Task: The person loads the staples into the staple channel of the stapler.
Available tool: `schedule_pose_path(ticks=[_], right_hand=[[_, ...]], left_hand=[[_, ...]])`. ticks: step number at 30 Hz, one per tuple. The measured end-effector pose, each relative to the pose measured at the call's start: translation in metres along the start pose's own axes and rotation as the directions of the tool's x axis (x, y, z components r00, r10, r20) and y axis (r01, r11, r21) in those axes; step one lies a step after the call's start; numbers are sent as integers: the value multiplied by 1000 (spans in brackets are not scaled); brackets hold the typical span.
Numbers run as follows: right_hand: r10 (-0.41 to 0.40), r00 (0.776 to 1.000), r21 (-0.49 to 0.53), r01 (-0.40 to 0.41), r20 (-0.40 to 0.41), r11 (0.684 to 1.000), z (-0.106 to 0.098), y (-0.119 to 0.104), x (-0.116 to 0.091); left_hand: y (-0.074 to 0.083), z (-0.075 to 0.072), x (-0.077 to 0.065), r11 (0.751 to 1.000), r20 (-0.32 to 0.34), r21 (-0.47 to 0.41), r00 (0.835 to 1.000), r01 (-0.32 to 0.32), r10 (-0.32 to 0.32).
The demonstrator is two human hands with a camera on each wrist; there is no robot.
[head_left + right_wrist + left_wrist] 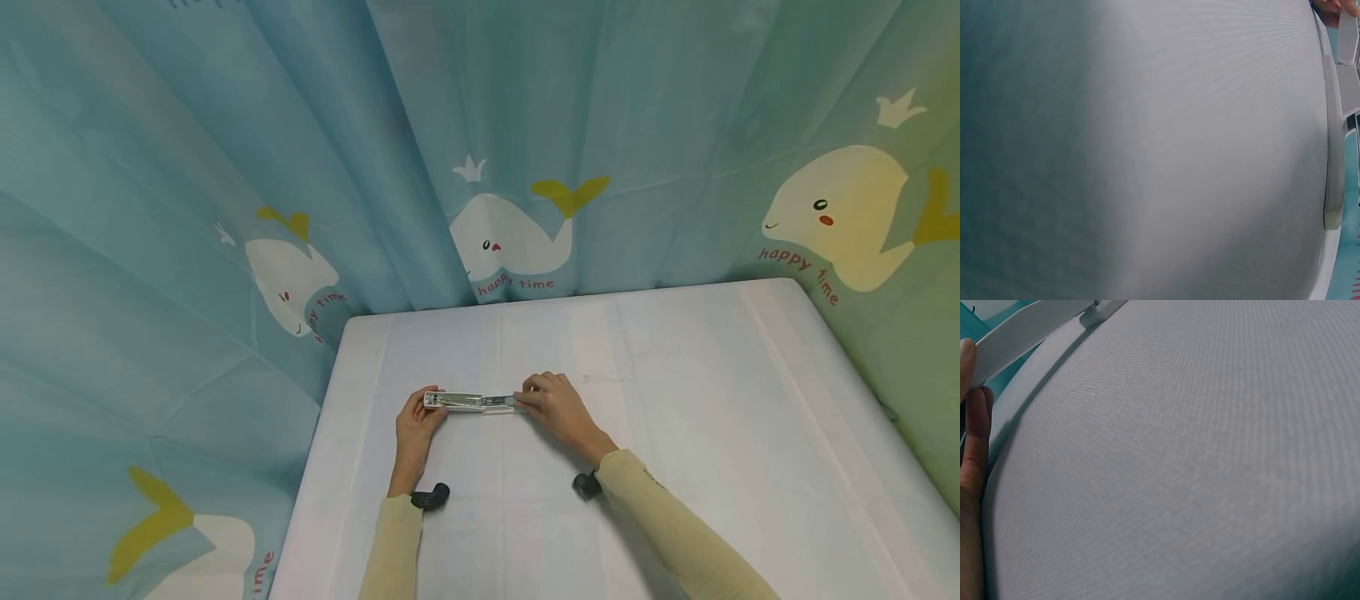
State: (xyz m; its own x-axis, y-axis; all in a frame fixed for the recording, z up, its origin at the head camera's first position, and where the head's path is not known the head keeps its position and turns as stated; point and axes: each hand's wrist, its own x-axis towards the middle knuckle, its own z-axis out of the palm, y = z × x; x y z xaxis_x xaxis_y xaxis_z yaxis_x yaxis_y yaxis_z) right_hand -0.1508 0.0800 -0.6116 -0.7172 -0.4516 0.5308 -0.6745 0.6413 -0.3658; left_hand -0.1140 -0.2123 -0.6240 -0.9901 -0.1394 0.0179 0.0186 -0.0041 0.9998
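Observation:
A white and grey stapler lies opened out lengthwise near the middle of the table, its metal inside facing up. My left hand grips its left end between thumb and fingers. In the left wrist view, the same fingers hold the end of a long white arm, raised off the cloth. At the other end, my right hand pinches a grey part of the stapler; the fingertips hide which part. The right wrist view shows the stapler's base lying along the table at the right edge.
A white cloth covers the table. Blue curtains with whale prints hang along its back and sides. Dark wrist devices sit at both cuffs.

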Motion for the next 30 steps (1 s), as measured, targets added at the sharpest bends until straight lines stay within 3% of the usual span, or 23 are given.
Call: schedule_pose_path(ticks=[19,30], right_hand=[[8,999,2,-8,-32,1000,0,-3,1],[39,998,3,-39,45,999,-3,-4,4]], left_hand=[[0,1,-1,1000,-4,17,1000,-2,2],[3,2,0,1000,-14,-17,1000,18,-18]])
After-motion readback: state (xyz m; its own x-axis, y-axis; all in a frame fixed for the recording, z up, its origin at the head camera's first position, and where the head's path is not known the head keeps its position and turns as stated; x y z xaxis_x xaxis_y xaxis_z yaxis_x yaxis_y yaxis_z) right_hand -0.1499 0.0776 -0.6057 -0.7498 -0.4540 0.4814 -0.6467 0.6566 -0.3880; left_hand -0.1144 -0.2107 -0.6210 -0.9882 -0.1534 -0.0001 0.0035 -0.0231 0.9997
